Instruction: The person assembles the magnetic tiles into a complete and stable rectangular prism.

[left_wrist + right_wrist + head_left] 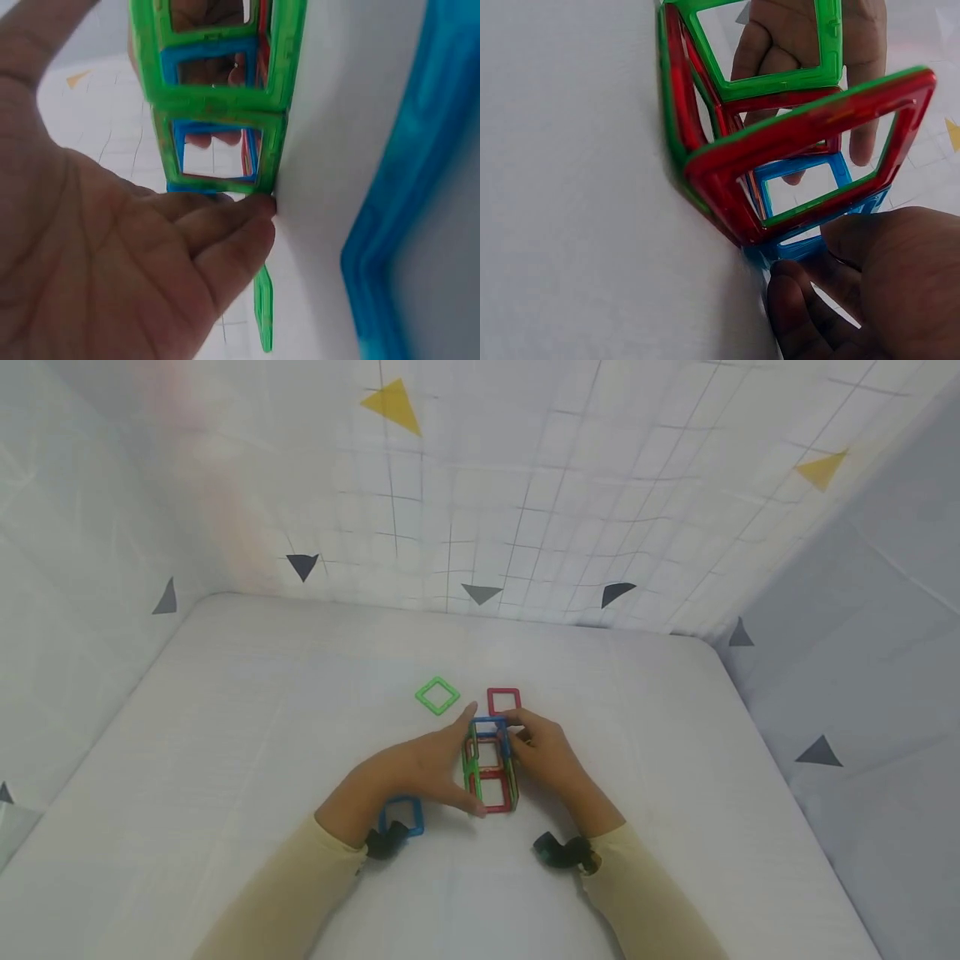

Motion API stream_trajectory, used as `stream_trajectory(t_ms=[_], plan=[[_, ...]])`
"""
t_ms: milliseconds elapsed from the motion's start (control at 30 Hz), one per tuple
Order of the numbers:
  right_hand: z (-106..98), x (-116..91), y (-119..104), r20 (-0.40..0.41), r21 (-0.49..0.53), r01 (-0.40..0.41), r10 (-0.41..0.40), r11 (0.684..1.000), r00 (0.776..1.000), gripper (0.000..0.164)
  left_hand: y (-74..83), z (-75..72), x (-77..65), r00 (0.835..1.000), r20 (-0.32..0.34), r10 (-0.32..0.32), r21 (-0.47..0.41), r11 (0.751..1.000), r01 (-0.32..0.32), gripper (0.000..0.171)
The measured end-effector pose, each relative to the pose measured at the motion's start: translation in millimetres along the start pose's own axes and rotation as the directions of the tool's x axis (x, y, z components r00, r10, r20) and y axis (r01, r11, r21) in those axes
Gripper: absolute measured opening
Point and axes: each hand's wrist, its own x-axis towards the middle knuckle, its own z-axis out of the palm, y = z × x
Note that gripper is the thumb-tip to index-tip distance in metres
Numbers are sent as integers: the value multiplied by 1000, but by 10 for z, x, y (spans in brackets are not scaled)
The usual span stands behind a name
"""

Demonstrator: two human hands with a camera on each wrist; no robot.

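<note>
Head view: a box of plastic frames point(491, 773) in red, green and blue stands on the worktop point(300, 693), between two hands. The left hand point(420, 767) lies at its nine o'clock, fingers and thumb spread wide along the green side, thumb at the six o'clock end and a fingertip near the far corner. The left wrist view shows two green frames side by side in that wall, with fingertips at the end of one; how firmly they touch, I cannot tell. The right hand point(546, 752), between two and three o'clock, has its fingers curled and pinches a blue frame point(802, 246) at the far end, thumb along its edge. Loose on the worktop, counted from the box, are a green square point(438, 711) at eleven o'clock, a red square point(491, 701) at twelve and a blue square point(420, 818) at eight, partly hidden by the left wrist and its dark band point(386, 842). Behind, at twelve, hangs a pale sheet point(480, 510) printed with lines and triangles.
</note>
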Motion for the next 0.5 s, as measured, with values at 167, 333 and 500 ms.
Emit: stream_trajectory(t_ms=[167, 333, 500], plan=[[-6, -6, -2, -3, 6, -3, 3, 1000, 1000, 31, 12, 24, 22, 1000, -11, -12, 27, 1000, 12, 138], [-22, -19, -18, -10, 3, -8, 8, 1000, 1000, 29, 16, -7, 3, 1000, -1, 10, 43, 999, -10, 133], [-45, -16, -5, -24, 22, 3, -3, 1000, 1000, 28, -23, -63, -13, 999, 9, 42, 61, 997, -42, 126]])
